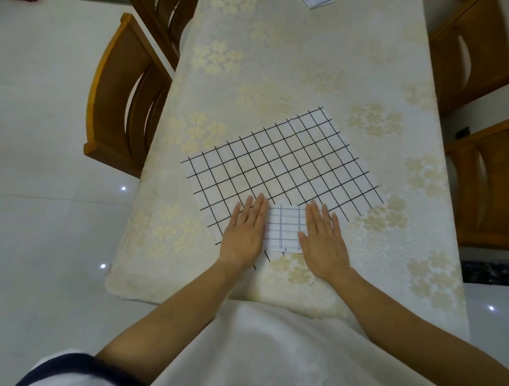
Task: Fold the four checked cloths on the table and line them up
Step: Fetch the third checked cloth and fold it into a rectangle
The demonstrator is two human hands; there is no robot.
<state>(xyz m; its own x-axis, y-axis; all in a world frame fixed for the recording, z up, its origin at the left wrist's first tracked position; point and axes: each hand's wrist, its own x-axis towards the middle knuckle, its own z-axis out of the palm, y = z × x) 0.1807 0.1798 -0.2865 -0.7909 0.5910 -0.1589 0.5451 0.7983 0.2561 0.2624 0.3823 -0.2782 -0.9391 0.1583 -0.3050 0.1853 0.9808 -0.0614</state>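
A large white cloth with a black grid (281,162) lies spread flat across the middle of the table, turned slightly askew. On its near edge sits a small folded checked cloth (286,228), its pale underside facing up. My left hand (245,231) lies flat with straight fingers on the left side of the folded piece. On the right side of that piece my right hand (322,237) lies flat the same way. Another pale folded item (319,3) shows at the far end of the table, mostly cut off by the frame.
The table (248,69) wears a cream cloth with a floral pattern. Wooden chairs stand along the left (124,96) and the right (473,55). White tiled floor lies to the left.
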